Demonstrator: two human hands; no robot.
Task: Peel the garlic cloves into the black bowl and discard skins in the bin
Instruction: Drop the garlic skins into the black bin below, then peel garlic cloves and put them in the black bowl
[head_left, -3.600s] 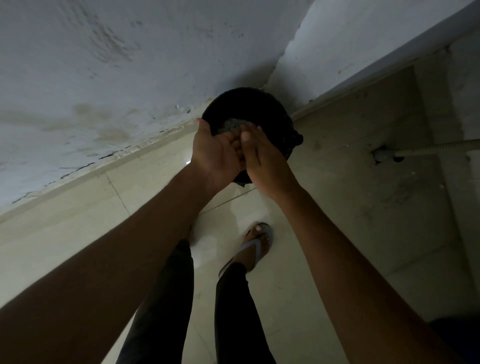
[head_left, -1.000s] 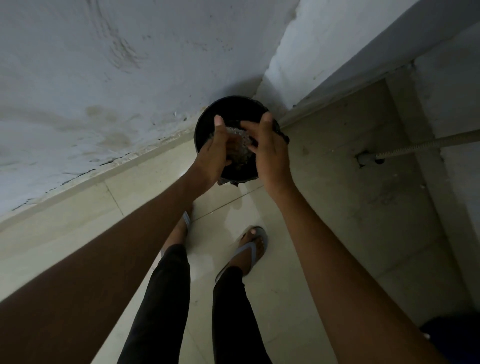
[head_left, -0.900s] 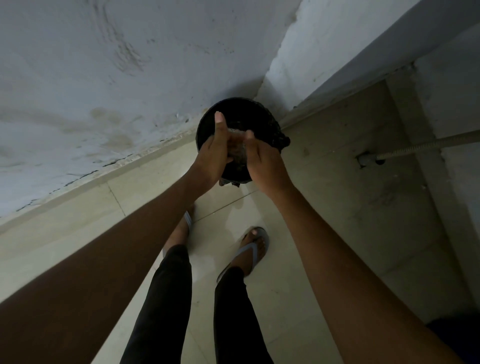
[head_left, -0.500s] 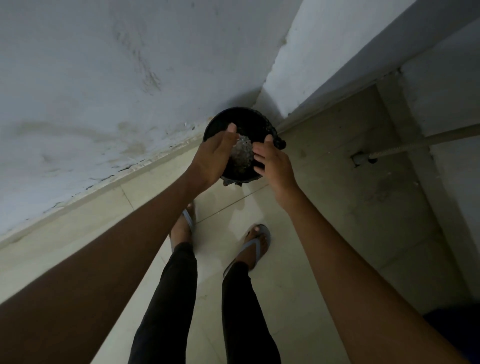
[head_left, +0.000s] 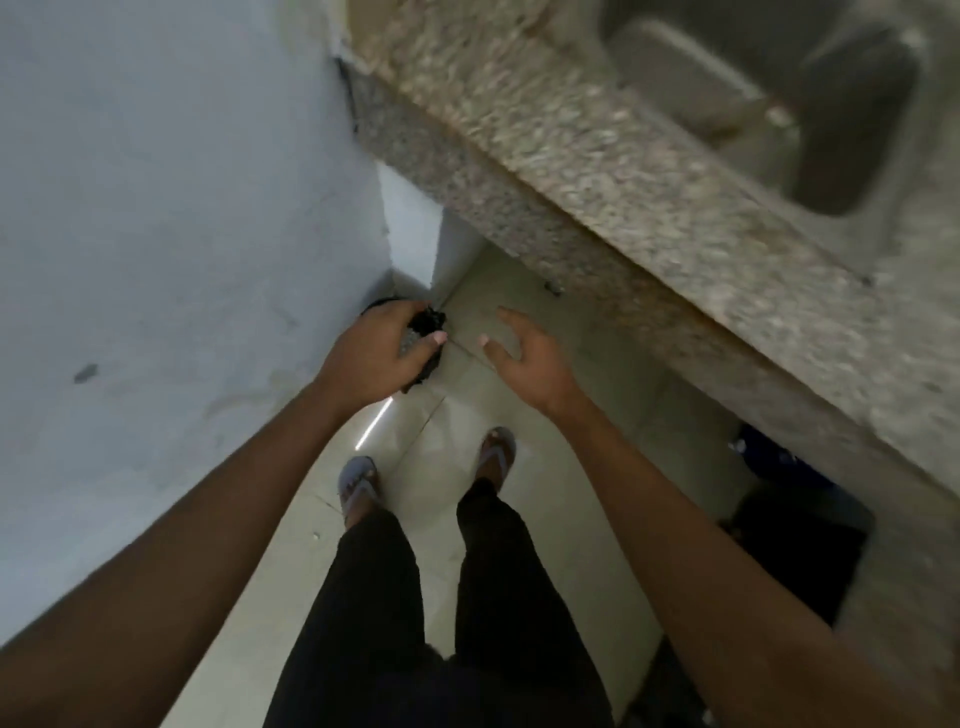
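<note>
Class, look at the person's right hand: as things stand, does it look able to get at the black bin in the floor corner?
Probably yes. The right hand hangs open over bare floor beside the black bin, with nothing between them. The left hand covers most of the bin's opening, so only its near side looks free.

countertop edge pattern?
Speckled grey-beige granite countertop, blurred, in the head view, the only one.

The picture is dim and soft. Motion blur smears the granite counter. A bright glare streak lies on the floor tiles
</note>
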